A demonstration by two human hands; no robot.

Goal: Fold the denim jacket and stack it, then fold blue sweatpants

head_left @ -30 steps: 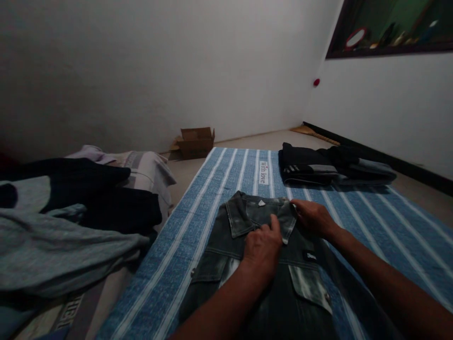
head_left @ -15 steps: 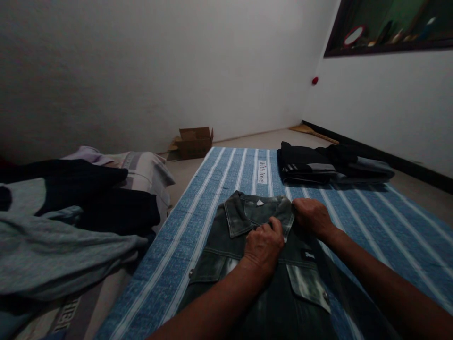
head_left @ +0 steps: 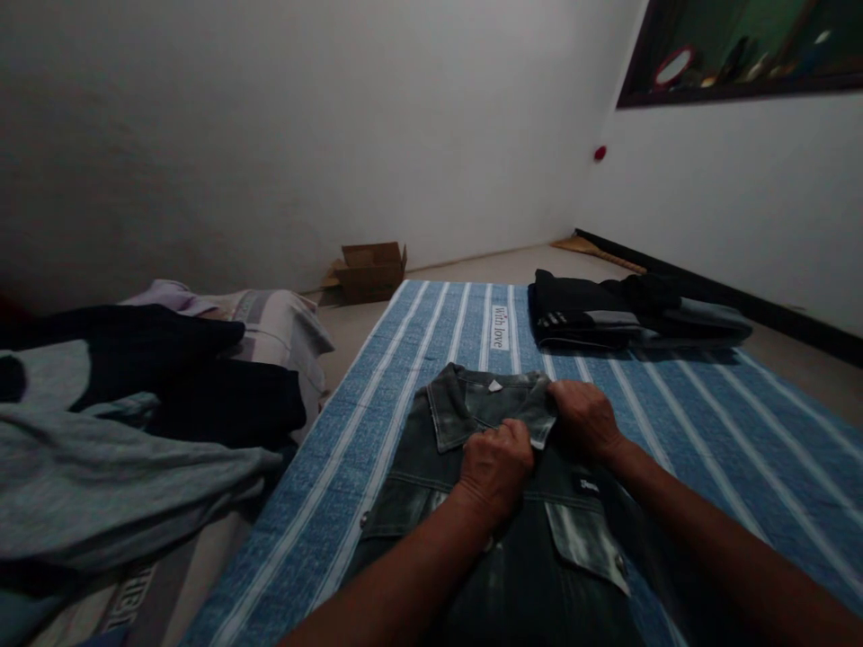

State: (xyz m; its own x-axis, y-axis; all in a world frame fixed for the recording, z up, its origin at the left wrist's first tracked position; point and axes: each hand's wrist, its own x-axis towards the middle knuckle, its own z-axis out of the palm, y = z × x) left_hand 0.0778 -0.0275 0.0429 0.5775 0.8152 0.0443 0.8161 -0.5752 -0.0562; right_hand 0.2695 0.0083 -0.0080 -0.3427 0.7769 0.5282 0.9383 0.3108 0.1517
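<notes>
"With love": dk txt on wht label [head_left: 500,328], blue striped cloth [head_left: 364,422], runs sideways, top to btm. Chest patch [head_left: 586,485] on dk grn-gry shirt [head_left: 404,458]: wht lettering, too sm/blurry to read for sure. Patterned cloth [head_left: 216,548], btm L: pale caps on gry band [head_left: 138,593], approx "HER", partial/unclear. Neck tag [head_left: 495,386] in shirt collar: wht, too sm to read.

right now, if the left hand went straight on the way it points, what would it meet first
Likely the collar flap on the right of the dark shirt, just past the left hand, with the right hand beyond it; exact depth is unclear.
</notes>
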